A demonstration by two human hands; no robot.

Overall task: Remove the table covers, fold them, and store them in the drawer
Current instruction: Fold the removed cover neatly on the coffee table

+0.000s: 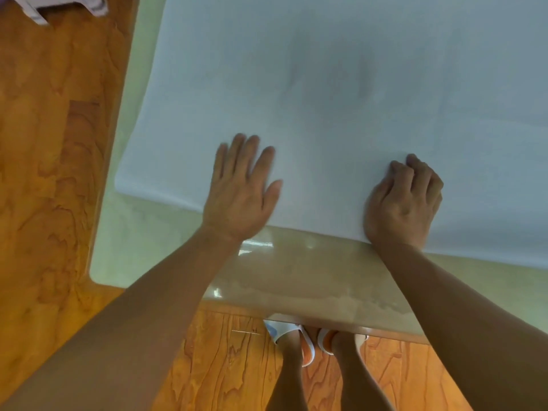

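pressing flat on the white table cover with left hand at 9 o'clock, fingers straight — right hand at 3 o'clock curling fingers into the cover, lying over the glossy table.

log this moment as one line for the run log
left hand flat on white table cover | right hand fingers curled on its near edge | cover lies on table | drawer unseen

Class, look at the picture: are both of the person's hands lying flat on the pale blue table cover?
No: the left hand lies flat on the pale blue table cover, but the right hand has its fingers curled.
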